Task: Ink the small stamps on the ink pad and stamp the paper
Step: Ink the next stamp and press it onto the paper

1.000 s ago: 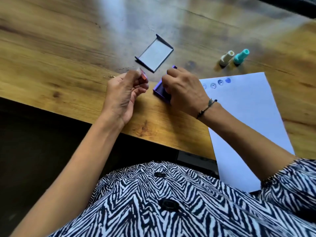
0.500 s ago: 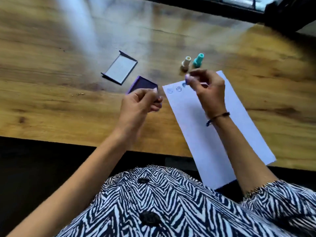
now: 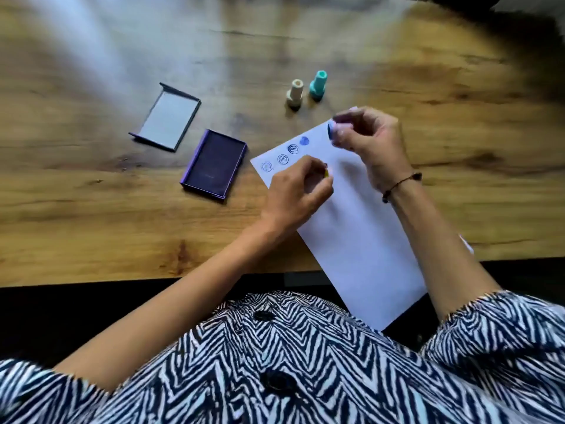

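Note:
A white sheet of paper [image 3: 363, 228] lies slanted on the wooden table, with several round blue prints along its far edge. The open purple ink pad [image 3: 215, 163] sits just left of it. My right hand [image 3: 371, 142] holds a small stamp [image 3: 331, 130] with a blue inked face just above the paper's far corner. My left hand [image 3: 298, 188] rests on the paper below the prints, fingers closed on a small yellowish piece [image 3: 326, 173], mostly hidden.
The ink pad's grey lid [image 3: 166, 119] lies open-side up to the far left. A cream stamp [image 3: 295, 93] and a teal stamp [image 3: 318, 85] stand upright beyond the paper. The table's near edge [image 3: 153, 278] runs close to my body.
My right hand left the ink pad and carried the stamp over the paper's far corner. My left hand moved right from beside the pad onto the paper.

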`<act>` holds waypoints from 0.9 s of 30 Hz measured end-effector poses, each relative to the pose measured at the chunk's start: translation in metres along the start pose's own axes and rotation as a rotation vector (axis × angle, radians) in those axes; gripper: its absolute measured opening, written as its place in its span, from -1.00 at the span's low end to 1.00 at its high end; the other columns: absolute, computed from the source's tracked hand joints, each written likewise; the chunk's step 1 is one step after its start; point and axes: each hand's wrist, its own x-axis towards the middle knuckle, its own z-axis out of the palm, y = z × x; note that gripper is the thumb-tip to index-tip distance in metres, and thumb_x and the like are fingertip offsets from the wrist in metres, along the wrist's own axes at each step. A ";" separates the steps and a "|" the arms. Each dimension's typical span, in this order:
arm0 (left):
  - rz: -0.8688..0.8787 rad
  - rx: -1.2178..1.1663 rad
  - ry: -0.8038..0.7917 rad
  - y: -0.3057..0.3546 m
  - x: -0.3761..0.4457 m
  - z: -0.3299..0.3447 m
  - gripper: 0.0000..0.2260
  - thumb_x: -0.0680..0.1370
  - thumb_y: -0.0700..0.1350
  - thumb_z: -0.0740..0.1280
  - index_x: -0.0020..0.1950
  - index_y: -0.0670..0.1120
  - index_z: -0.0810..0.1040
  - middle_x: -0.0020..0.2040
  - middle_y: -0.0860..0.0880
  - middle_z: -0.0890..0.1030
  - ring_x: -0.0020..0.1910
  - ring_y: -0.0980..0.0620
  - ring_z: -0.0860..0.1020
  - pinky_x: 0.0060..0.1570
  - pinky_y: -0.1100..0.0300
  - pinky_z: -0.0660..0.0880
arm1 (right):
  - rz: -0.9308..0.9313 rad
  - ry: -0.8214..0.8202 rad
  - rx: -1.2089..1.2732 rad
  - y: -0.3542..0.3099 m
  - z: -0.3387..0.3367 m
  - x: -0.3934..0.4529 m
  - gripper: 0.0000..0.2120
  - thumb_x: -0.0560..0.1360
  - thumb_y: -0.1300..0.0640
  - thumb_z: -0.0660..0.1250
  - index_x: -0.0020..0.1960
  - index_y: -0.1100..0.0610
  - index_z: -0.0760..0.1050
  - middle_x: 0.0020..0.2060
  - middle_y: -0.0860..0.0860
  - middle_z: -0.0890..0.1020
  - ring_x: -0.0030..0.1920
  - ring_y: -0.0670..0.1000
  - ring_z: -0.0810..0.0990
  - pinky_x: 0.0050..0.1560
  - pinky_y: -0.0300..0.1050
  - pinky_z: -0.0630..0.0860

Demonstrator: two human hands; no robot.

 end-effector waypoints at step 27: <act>-0.018 -0.035 -0.013 0.002 -0.001 -0.003 -0.78 0.41 -0.09 0.28 -0.08 -0.22 0.55 -0.10 -0.16 0.68 -0.10 -0.08 0.63 -0.05 0.00 0.54 | -0.466 -0.189 -1.281 -0.008 0.035 0.024 -0.85 0.44 0.37 0.16 -0.01 0.27 0.41 0.02 0.29 0.47 -0.06 0.30 0.50 -0.29 -0.04 0.27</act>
